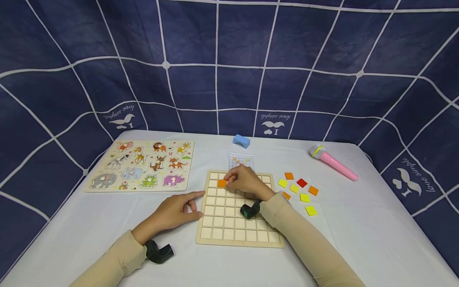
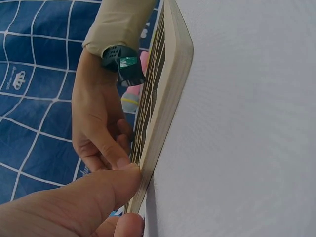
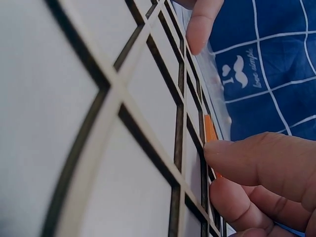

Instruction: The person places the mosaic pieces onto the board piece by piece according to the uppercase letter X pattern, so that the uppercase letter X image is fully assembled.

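A pale wooden grid board (image 1: pixel 240 241) lies on the table. Over its far left part, my right hand (image 1: pixel 245 181) pinches an orange square tile (image 1: pixel 222 183) by its right edge. Seen from the right wrist, the thumb and fingers close on this tile (image 3: pixel 210 129), low over the grid lines. My left hand (image 1: pixel 175 211) rests beside the board, its thumb and forefinger reaching straight to the left edge. The left wrist view has the thumb (image 2: pixel 111 185) against that edge, with another fingertip just below. The right palm and forearm cover part of the grid.
Several loose tiles, such as a yellow one (image 1: pixel 311 210) and a red one (image 1: pixel 302 183), lie right of the board. Behind it are a printed pattern card (image 1: pixel 234 158) and a blue arch block (image 1: pixel 242 141). An animal knob puzzle (image 1: pixel 143 165) lies left, a pink toy microphone (image 1: pixel 337 165) right.
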Motion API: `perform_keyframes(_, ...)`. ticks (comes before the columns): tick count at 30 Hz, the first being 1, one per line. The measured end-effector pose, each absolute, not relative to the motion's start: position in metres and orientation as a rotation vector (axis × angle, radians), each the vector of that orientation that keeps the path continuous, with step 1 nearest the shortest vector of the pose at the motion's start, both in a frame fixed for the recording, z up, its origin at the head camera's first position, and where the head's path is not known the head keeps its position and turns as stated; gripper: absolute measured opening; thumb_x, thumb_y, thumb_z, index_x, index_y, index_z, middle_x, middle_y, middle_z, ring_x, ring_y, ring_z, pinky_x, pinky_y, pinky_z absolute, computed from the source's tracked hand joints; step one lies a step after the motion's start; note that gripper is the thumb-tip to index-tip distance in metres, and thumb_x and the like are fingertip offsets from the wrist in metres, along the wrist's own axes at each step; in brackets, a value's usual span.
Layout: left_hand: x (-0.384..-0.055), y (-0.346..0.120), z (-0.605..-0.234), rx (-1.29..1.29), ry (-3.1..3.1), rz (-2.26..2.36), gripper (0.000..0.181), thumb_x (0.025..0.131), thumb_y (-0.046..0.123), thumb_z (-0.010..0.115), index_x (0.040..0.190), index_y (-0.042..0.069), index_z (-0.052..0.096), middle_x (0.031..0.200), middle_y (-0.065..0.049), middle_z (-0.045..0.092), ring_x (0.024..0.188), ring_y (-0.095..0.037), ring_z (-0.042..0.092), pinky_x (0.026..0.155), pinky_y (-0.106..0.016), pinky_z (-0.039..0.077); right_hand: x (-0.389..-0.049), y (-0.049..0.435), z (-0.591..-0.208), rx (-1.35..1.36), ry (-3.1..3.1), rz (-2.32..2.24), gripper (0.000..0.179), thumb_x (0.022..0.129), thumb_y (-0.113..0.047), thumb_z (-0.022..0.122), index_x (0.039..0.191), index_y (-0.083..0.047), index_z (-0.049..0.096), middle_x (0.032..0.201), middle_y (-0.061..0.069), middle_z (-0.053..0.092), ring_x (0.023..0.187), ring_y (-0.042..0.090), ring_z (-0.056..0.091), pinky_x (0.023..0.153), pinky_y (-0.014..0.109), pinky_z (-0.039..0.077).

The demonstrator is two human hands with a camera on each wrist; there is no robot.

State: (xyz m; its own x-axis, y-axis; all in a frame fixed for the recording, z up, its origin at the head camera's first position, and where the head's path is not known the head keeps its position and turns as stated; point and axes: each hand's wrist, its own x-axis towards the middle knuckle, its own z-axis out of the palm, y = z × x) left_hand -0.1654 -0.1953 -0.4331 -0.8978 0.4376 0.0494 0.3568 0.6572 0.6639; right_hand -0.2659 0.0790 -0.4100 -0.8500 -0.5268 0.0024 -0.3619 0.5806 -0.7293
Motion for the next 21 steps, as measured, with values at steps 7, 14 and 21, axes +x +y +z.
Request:
perform_keyframes(7, -0.165, -0.195, -0.433, 0.659, 2.755, 1.068, 0.063, 0.095, 0.031, 0.085, 0.148, 0.005, 0.065, 0.086, 0.015, 0.061, 0.065, -0.002, 0.049, 0.06, -0.026, 0.042, -0.262, 0.085, -0.408, -0.736, 2.612, -1.114, 0.017, 0.088, -0.006, 0.084, 0.104, -0.003, 0.081, 0.078, -0.006, 0.072, 0.068, 0.006, 0.059, 0.125, 0.044, 0.034)
perform_keyframes(14, -0.165, -0.194, -0.432, 0.657, 2.76, 1.065, 0.063, 0.094, 0.031, 0.085, 0.148, 0.005, 0.065, 0.086, 0.015, 0.06, 0.065, -0.002, 0.049, 0.06, -0.026, 0.042, -0.256, 0.102, -0.406, -0.783, 2.55, -1.194, 0.018, 0.091, -0.005, 0.081, 0.109, -0.001, 0.081, 0.09, -0.002, 0.075, 0.068, 0.008, 0.052, 0.068, 0.027, 0.044)
perform_keyframes(21, -0.164, -0.194, -0.432, 0.648, 2.756, 1.062, 0.064, 0.094, 0.031, 0.086, 0.149, 0.005, 0.065, 0.086, 0.014, 0.06, 0.065, -0.003, 0.049, 0.06, -0.026, 0.041, -0.254, 0.121, -0.408, -0.876, 2.474, -1.311, 0.019, 0.095, -0.005, 0.077, 0.113, 0.002, 0.08, 0.093, 0.001, 0.073, 0.065, 0.011, 0.047, 0.064, 0.025, 0.041)
